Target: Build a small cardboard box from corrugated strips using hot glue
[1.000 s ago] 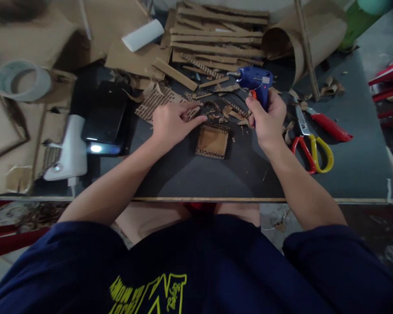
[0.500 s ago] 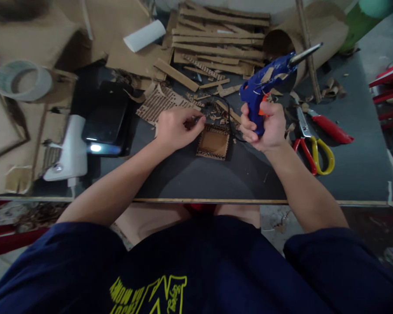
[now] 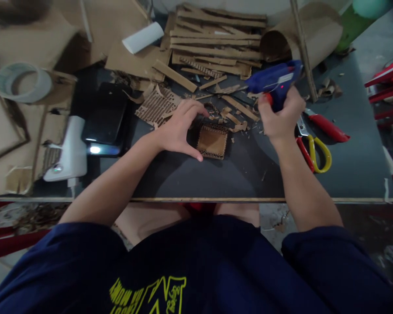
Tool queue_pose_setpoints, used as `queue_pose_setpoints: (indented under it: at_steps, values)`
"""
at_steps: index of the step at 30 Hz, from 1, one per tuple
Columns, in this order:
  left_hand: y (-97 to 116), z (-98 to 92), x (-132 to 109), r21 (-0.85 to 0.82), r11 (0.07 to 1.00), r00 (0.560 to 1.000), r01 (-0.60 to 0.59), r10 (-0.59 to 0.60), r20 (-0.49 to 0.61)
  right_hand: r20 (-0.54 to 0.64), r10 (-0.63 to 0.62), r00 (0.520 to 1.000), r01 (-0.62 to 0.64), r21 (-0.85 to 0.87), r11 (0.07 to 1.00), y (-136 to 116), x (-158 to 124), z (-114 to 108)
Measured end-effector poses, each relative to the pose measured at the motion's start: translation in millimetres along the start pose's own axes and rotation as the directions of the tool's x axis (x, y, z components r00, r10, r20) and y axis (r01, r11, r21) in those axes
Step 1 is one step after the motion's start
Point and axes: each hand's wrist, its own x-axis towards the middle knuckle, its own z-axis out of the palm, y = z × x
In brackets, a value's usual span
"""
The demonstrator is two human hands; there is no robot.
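A small square cardboard tray (image 3: 212, 141) with corrugated edges lies on the dark table (image 3: 216, 179). My left hand (image 3: 180, 128) is spread beside its left edge, thumb at the near corner and fingers by the far corner, holding nothing. My right hand (image 3: 278, 115) is closed round the handle of a blue glue gun (image 3: 271, 78), held above the table to the right of the tray, its nozzle pointing left. Small cardboard scraps (image 3: 232, 115) lie just beyond the tray.
Red-and-yellow scissors (image 3: 314, 148) and a red-handled tool (image 3: 327, 126) lie right of my hand. Cardboard strips (image 3: 216, 43) are piled at the back, beside a cardboard roll (image 3: 314, 30). A phone (image 3: 106, 115), white device (image 3: 68, 150) and tape roll (image 3: 21, 80) sit left.
My right hand swung the glue gun from nozzle-up-right to pointing left, and shifted right. My left hand opened from a pinch and settled round the tray's left side.
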Motion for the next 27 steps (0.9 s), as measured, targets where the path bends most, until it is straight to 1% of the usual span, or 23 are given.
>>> queue_pose_setpoints:
  at_steps: [2, 3, 6, 8, 10, 13, 16, 18, 21, 22, 23, 24, 25, 26, 27]
  values:
    - [2, -3.4, 1, 0.019, 1.000, 1.000, -0.024, 0.024, -0.011, -0.074, -0.048, 0.996, 0.038, -0.126, 0.991, 4, 0, 2]
    - [3, -5.4, 1, 0.023, 0.999, 0.999, -0.044, 0.043, 0.003, -0.118, -0.074, 0.990, 0.050, -0.195, 0.980, 6, -1, 3]
    - [7, -9.1, -1, 0.001, 0.997, 0.993, -0.076, 0.076, 0.091, -0.244, -0.170, 0.955, 0.059, -0.404, 0.913, 14, -1, 9]
    - [12, -8.3, -3, -0.046, 0.998, 0.989, -0.050, 0.056, 0.139, -0.284, -0.230, 0.931, 0.057, -0.510, 0.858, 20, -1, 10]
    - [16, -5.9, -5, -0.100, 0.995, 0.981, -0.016, 0.035, 0.190, -0.284, -0.267, 0.921, 0.058, -0.577, 0.815, 25, 1, 10]
    - [20, -3.7, -4, -0.168, 0.985, 0.959, -0.030, 0.076, 0.272, -0.293, -0.280, 0.914, 0.034, -0.633, 0.774, 29, 2, 9]
    - [18, -6.0, -2, -0.201, 0.973, 0.936, -0.110, 0.170, 0.310, -0.311, -0.283, 0.907, 0.023, -0.635, 0.772, 29, 3, 9]
    - [14, -9.4, 0, -0.170, 0.975, 0.935, -0.143, 0.189, 0.301, -0.318, -0.297, 0.900, 0.042, -0.616, 0.787, 31, 4, 9]
    - [10, -15.7, 0, -0.074, 0.990, 0.965, -0.117, 0.131, 0.228, -0.326, -0.338, 0.883, 0.078, -0.608, 0.790, 37, 6, 8]
    - [11, -17.9, 0, -0.063, 0.992, 0.971, -0.106, 0.117, 0.208, -0.327, -0.359, 0.874, 0.091, -0.615, 0.783, 40, 7, 8]
    - [11, -19.9, 0, -0.071, 0.992, 0.970, -0.101, 0.114, 0.214, -0.328, -0.382, 0.864, 0.105, -0.624, 0.774, 43, 8, 7]
    - [13, -21.6, 0, -0.097, 0.990, 0.960, -0.105, 0.126, 0.249, -0.328, -0.404, 0.854, 0.119, -0.633, 0.765, 45, 9, 7]
    - [15, -22.7, 0, -0.132, 0.985, 0.938, -0.113, 0.149, 0.314, -0.327, -0.423, 0.845, 0.131, -0.641, 0.756, 47, 9, 6]
    - [17, -23.2, -1, -0.164, 0.979, 0.902, -0.118, 0.175, 0.395, -0.325, -0.437, 0.839, 0.140, -0.647, 0.750, 49, 10, 6]
    - [18, -23.0, -1, -0.186, 0.975, 0.857, -0.119, 0.196, 0.477, -0.324, -0.444, 0.835, 0.146, -0.649, 0.747, 49, 10, 6]
